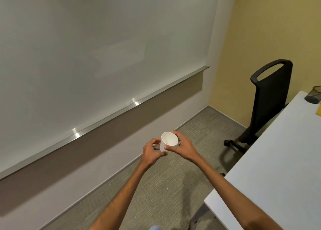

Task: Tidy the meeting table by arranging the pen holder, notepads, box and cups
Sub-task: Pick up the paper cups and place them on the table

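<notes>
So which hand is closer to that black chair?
Right. The right hand holds the white cup on the side facing the black chair. The left hand holds the cup's other side, farther from the chair.

White paper cup [168,140] showing plain; black mesh chair [271,97] standing by yellow wall [260,30]; grey-green carpet [156,186] showing woven hatching; table [278,169] looking white.

White table [278,169] occupies the right side of the scene, top mostly bare. At its far right corner stands a dark mesh pen holder [314,95], cut by the frame edge. Just nearer, a yellow item [319,112] lies flat, only a sliver visible.
</notes>
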Demonstrator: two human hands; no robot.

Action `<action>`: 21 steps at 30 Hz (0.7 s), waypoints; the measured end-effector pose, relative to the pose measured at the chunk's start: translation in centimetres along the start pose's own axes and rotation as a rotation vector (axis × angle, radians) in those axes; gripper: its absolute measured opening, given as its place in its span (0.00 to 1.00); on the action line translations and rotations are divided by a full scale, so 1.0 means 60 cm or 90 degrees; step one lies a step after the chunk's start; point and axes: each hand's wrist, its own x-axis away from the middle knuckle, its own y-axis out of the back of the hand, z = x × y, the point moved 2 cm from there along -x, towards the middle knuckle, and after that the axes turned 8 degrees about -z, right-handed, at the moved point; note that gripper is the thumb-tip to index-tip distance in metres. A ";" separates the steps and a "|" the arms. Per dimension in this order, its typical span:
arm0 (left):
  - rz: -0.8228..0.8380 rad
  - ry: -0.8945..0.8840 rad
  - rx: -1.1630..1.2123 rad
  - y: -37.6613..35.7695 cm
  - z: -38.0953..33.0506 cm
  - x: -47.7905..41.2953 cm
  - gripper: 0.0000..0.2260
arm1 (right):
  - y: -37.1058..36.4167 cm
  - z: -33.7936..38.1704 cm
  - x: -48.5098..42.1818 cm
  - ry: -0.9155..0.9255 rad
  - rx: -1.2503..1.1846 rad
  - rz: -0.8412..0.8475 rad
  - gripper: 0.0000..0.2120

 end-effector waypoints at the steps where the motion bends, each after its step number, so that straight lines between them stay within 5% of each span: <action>1: 0.007 -0.003 -0.004 0.000 -0.002 -0.018 0.29 | 0.001 -0.001 -0.014 -0.005 0.003 -0.004 0.36; 21: 0.304 -0.130 -0.026 -0.084 -0.047 -0.403 0.30 | 0.013 -0.027 -0.252 -0.150 0.019 -0.292 0.33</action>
